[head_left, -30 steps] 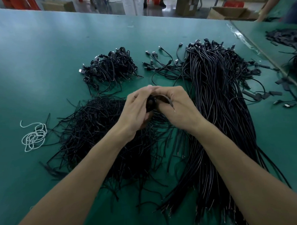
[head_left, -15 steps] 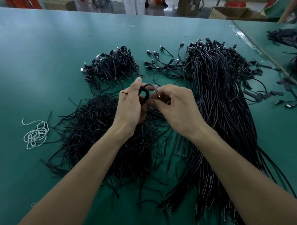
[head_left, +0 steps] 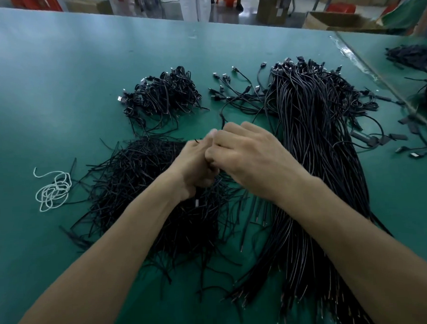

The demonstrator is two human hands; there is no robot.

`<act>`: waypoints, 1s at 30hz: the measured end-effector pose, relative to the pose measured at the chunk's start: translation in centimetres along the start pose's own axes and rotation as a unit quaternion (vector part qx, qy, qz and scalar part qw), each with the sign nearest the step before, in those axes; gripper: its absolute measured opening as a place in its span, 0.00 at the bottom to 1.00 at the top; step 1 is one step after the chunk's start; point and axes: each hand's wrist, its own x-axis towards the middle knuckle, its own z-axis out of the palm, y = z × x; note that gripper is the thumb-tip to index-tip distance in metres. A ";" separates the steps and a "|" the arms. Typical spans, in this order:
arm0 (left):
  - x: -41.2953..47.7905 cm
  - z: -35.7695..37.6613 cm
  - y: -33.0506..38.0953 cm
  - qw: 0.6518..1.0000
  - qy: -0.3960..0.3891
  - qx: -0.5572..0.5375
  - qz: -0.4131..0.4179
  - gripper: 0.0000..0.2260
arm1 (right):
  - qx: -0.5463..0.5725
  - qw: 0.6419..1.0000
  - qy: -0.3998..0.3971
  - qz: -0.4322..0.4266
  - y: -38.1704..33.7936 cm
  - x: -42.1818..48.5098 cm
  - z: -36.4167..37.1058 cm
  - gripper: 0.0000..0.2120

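Head view: black cable (head_left: pixel 196 140) gripped between left hand (head_left: pixel 193 165) and right hand (head_left: pixel 247 158).

Left hand (head_left: pixel 195 166) against right hand (head_left: pixel 247 158), curled

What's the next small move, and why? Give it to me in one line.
Probably twist the thin black strand tight. The left hand and right hand curl together and pinch it, with only its tip showing above the left thumb; the rest is hidden. The pile of coiled cables behind them suggests bundles get tied this way.
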 end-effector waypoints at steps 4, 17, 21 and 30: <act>-0.3 -0.7 0.4 0.975 -0.144 -0.001 -0.168 0.26 | 0.144 0.988 -0.045 0.014 1.1 0.5 -0.5 0.03; -1.0 -1.2 0.6 0.936 -0.323 0.091 -0.107 0.14 | 0.373 0.885 -0.090 0.263 2.3 0.2 0.5 0.11; -0.8 -0.9 0.9 0.939 -0.294 0.143 -0.108 0.10 | 0.299 0.917 -0.076 0.253 1.4 -0.1 0.3 0.05; -0.7 -0.9 0.9 0.954 -0.239 0.157 -0.095 0.17 | 0.127 0.975 -0.116 0.140 0.6 -0.1 -0.3 0.07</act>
